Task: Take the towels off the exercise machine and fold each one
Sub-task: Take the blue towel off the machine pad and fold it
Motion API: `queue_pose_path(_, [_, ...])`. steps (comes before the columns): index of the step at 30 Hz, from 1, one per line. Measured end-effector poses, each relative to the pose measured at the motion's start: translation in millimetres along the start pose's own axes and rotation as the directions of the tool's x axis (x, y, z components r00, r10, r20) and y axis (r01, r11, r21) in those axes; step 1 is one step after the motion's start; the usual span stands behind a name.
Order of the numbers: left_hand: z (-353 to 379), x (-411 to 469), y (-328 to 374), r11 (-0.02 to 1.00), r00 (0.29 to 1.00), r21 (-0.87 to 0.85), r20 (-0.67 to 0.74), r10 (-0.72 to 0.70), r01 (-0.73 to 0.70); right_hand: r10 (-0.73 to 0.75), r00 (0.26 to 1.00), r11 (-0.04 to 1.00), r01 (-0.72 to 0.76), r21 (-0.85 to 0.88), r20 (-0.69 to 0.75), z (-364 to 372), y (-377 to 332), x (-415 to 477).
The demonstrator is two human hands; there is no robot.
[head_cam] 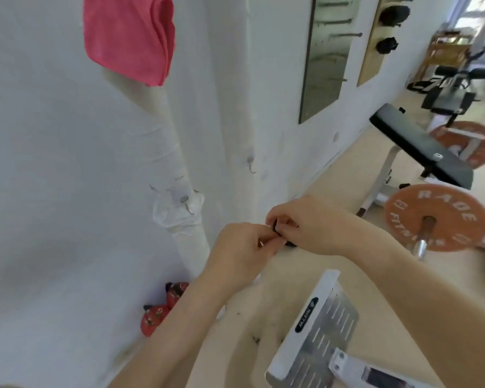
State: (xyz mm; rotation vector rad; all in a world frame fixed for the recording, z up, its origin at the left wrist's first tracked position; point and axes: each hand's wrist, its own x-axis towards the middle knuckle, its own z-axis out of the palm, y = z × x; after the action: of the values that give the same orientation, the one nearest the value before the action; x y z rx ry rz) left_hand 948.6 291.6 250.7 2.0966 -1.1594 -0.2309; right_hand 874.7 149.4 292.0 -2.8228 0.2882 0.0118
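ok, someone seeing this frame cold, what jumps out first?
The folded pink towel, bright against the white wall at upper left. Then the two hands, left hand and right hand, pinching a small dark object at centre. At right, an orange weight plate below a black bench pad.

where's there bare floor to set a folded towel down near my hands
Bare floor runs along the wall base between the hands and the black bench pad. Another open strip lies between the right forearm and the orange weight plate. It is crowded below, by the metal footplate, and at the red objects against the wall.
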Motion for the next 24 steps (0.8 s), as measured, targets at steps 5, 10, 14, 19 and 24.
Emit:
queue_pose_path(5, [122.1,-35.8,23.5,0.986,0.959,0.165,0.282,-0.014,-0.034,0.214,0.969,0.973,-0.223,0.062,0.121,60.5,85.1,-102.6])
queue_pose_path(10, [251.0,-93.0,68.8,0.969,0.87,0.221,0.494,-0.011,-0.113,0.387,0.886,0.879,-0.438,0.19,0.254,114.2,171.6,-243.7])
queue_pose_path(14, [343.7,-148.3,116.9,0.986,0.791,0.119,0.611,0.018,-0.114,0.515,0.788,0.793,-0.588,0.16,0.339,142.9,229.1,-355.9])
queue_pose_path(19, [426.7,-182.8,167.8,0.991,0.705,0.006,0.703,0.091,-0.134,0.68,0.627,0.657,-0.751,0.064,0.379,186.2,287.9,-473.8])
queue_pose_path(24, [493.4,-203.6,201.5,0.991,0.58,-0.058,0.806,0.117,-0.119,0.84,0.406,0.439,-0.898,-0.011,0.36,224.4,327.7,-571.5])
